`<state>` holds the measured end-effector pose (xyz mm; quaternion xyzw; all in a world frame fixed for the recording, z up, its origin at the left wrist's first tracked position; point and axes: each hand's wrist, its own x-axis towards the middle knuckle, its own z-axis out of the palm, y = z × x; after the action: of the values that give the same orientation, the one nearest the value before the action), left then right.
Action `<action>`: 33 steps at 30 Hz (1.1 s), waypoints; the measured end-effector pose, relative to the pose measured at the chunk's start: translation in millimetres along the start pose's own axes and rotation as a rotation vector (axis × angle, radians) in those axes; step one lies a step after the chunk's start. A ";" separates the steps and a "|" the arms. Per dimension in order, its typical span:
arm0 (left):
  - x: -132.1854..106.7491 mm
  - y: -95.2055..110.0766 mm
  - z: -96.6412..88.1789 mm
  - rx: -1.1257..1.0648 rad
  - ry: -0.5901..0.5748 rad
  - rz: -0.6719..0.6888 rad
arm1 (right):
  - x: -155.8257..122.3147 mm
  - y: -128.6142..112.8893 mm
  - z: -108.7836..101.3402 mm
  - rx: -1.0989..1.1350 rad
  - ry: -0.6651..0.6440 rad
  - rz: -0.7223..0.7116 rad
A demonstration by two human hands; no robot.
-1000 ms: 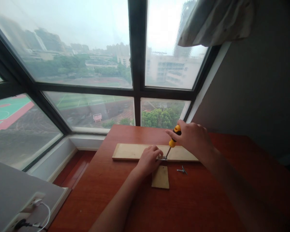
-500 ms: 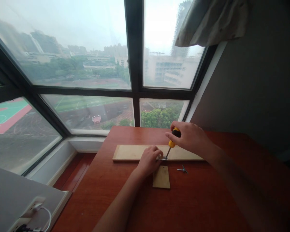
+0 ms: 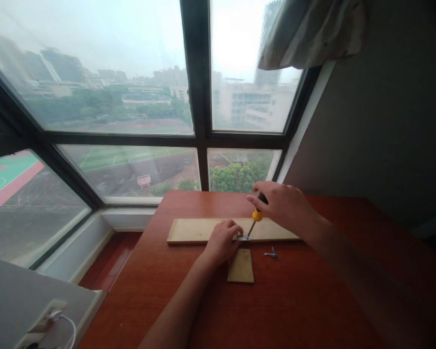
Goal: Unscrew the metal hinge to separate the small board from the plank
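Note:
A long pale wooden board (image 3: 192, 230) lies across the table. My left hand (image 3: 223, 240) rests at its near edge, fingers curled and closed on a small shiny metal plate (image 3: 243, 238), which looks like a hinge or bracket. My right hand (image 3: 285, 203) grips the yellow and black handle of a screwdriver (image 3: 257, 214) from above. Tilted, the screwdriver's shaft reaches down to the right end of the metal plate; the tip's exact contact is too small to make out. Close to my left wrist lies a small wooden piece (image 3: 241, 266) with a hole near its top edge.
Several loose screws (image 3: 272, 253) lie right of the small wooden piece on the reddish-brown table (image 3: 290, 300). Windows with dark frames (image 3: 199, 140) stand behind the table. At the lower left, a white cable (image 3: 72, 327) is plugged into a wall socket.
My right hand has turned a little around the screwdriver handle, covering more of its top. The whole view has shifted slightly; my left hand stays on the metal plate.

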<state>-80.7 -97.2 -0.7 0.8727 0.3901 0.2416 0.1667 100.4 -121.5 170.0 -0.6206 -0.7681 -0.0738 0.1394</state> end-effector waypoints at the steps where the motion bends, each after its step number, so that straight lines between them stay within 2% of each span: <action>1: 0.0 0.0 -0.1 0.001 -0.001 0.001 | -0.2 -0.4 0.1 -0.017 -0.004 0.010; 4: 0.0 0.0 -0.7 0.004 -0.006 0.007 | -1.6 2.6 -1.7 0.070 -0.020 -0.026; 9: -0.3 -0.5 -2.7 0.005 -0.012 0.014 | -3.7 11.7 -7.3 0.342 -0.114 -0.179; 15: -0.2 -0.8 -4.5 -0.004 -0.037 -0.005 | -1.8 9.8 -3.3 0.111 -0.024 0.005; 23: 0.5 0.5 -6.1 0.004 -0.019 0.025 | -1.8 14.6 -2.4 0.226 -0.069 -0.101; 27: 1.6 -0.7 -5.0 -0.032 -0.005 0.011 | -2.9 13.0 -4.1 0.138 -0.048 -0.048; 30: 2.5 -2.2 -3.4 -0.028 0.036 -0.022 | -3.4 11.2 -3.6 0.109 -0.045 -0.016; 33: 2.6 -3.5 -3.4 0.005 0.112 -0.077 | -3.8 11.6 -2.4 0.183 -0.043 -0.046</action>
<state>-83.1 -92.7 1.2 0.8426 0.4327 0.2826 0.1517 112.7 -123.2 170.4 -0.5887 -0.7887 0.0071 0.1773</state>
